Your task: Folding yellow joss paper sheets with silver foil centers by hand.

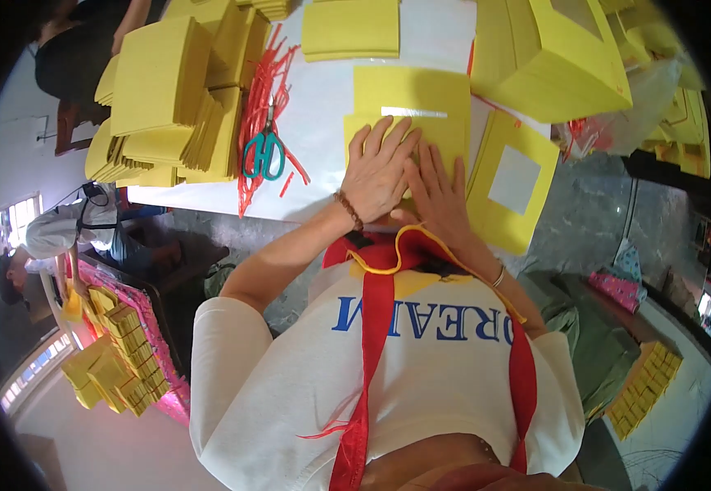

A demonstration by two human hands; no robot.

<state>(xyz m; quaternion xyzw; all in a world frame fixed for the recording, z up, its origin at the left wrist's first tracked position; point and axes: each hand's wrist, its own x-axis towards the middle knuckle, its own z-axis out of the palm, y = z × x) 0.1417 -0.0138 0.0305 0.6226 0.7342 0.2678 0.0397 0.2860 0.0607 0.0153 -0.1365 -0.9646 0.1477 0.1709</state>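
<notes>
My left hand (pixel 378 169) lies flat on a yellow paper piece (pixel 355 135) at the table's near edge, fingers stretched out. Close beside it, touching, my right hand (pixel 440 195) rests on the same piece with its fingers extended. Beyond the fingertips lies a yellow paper panel (pixel 413 86), with a shiny strip (pixel 414 112) along the border between the two. My palms hide part of the near piece. To the right is a yellow paper piece with a pale rectangle (pixel 486 200). Green-handled scissors (pixel 264 154) lie left of my hands on red strips (pixel 259 102).
Stacks of folded yellow paper (pixel 149 78) fill the table's left side; another stack (pixel 351 31) lies at the far middle. A tall yellow block (pixel 556 69) and a clear plastic bag (pixel 609 119) stand right. At far left, another person (pixel 73 229) is by a pink-covered table (pixel 159 352).
</notes>
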